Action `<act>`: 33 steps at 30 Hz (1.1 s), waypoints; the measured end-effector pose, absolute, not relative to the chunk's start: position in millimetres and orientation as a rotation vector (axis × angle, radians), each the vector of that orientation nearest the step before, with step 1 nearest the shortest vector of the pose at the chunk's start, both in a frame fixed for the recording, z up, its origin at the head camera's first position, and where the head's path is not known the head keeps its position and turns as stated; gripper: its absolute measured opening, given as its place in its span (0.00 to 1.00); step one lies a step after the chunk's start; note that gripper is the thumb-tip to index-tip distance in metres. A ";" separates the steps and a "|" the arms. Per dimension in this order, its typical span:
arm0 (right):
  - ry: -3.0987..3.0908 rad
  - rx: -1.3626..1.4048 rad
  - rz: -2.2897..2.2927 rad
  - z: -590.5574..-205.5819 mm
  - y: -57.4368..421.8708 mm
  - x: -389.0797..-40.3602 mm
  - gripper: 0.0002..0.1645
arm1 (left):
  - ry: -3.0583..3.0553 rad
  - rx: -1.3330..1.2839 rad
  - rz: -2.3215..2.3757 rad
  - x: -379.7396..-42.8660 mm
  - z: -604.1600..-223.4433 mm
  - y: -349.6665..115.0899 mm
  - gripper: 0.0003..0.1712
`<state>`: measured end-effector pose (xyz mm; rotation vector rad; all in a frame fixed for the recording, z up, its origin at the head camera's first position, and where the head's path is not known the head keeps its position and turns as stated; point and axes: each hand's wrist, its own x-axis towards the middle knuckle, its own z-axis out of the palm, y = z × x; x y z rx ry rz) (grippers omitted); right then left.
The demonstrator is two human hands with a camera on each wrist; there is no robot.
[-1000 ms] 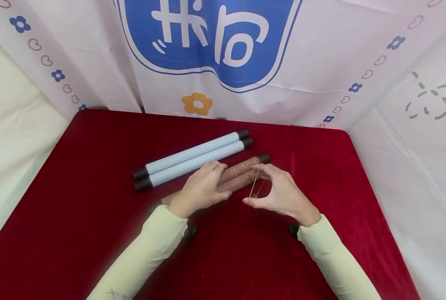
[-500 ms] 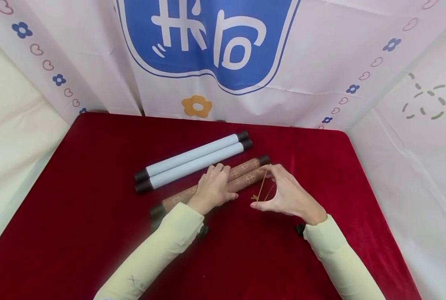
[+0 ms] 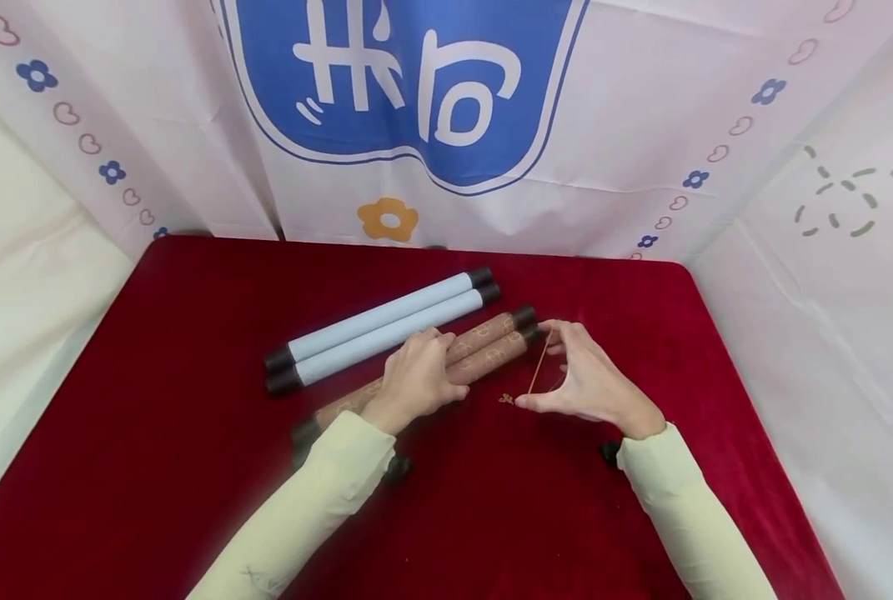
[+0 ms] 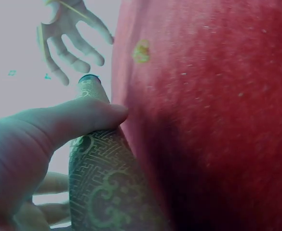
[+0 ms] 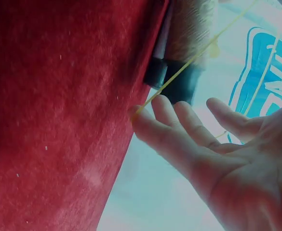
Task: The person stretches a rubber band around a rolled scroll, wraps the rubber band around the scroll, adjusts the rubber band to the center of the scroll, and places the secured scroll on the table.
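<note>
A brown patterned scroll (image 3: pixel 491 358) with dark ends lies aslant, its two rolls side by side. My left hand (image 3: pixel 416 375) grips it near the middle, thumb on the near side; in the left wrist view the thumb lies across the roll. Beyond the scroll's right end, my right hand (image 3: pixel 589 383) has thumb and fingers spread apart. A thin yellow rubber band (image 3: pixel 539 364) is stretched between them. In the right wrist view the rubber band (image 5: pixel 194 58) runs from a fingertip in front of the scroll's dark end (image 5: pixel 179 79).
Behind lies a light-blue scroll (image 3: pixel 386 321), also two rolls with dark ends. A small yellowish-brown bundle (image 3: pixel 506 399), too small to identify, rests on the red-covered table (image 3: pixel 491 517) near my right thumb. A printed cloth (image 3: pixel 604 200) hangs at the back.
My right hand has moved right with the stretched rubber band, from over the brown scroll to its right end. My left hand has slid slightly rightward along the scroll.
</note>
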<state>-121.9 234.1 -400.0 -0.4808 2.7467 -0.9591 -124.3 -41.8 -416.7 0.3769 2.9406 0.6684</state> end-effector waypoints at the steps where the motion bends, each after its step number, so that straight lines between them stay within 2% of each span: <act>1: 2.742 -0.478 -0.980 -399.7 235.5 -123.1 0.69 | 2.939 0.380 0.671 -123.6 -414.6 -43.1 0.38; 13: 2.622 -0.502 -1.200 -401.5 230.7 -131.3 0.65 | 2.867 0.458 0.727 -101.3 -393.6 -66.4 0.47; 28: 2.493 -0.683 -1.294 -397.9 213.5 -128.3 0.49 | 2.896 0.607 0.736 -87.3 -387.3 -74.5 0.47; 33: 2.456 -0.703 -1.310 -398.4 211.7 -128.8 0.39 | 2.896 0.607 0.752 -86.4 -388.2 -74.7 0.47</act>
